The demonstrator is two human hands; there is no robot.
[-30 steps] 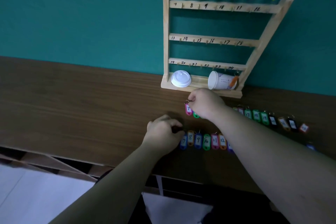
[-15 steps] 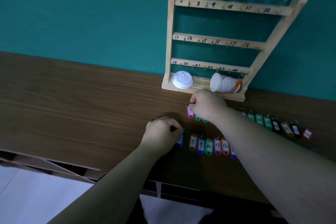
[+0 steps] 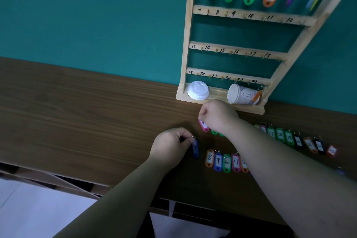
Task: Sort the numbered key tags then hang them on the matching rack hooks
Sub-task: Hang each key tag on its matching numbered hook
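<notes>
A wooden key rack leans on the teal wall, with tags 1 to 4 and two edge-on tags hung on its top row. My left hand pinches the ring of a blue tag marked 7, lifted off the near row. My right hand pinches the ring of a pink tag. A near row of tags numbered 8 to 12 lies on the tabletop. A far row of tags runs to the right, partly hidden by my right arm.
A white cup lid and a paper cup on its side sit on the rack's bottom ledge. The brown tabletop extends left. The table's front edge runs just below my left wrist.
My left hand has pulled the blue tag 7 left and up, away from the near row. My right hand still holds the pink tag, barely moved. The camera has tilted slightly.
</notes>
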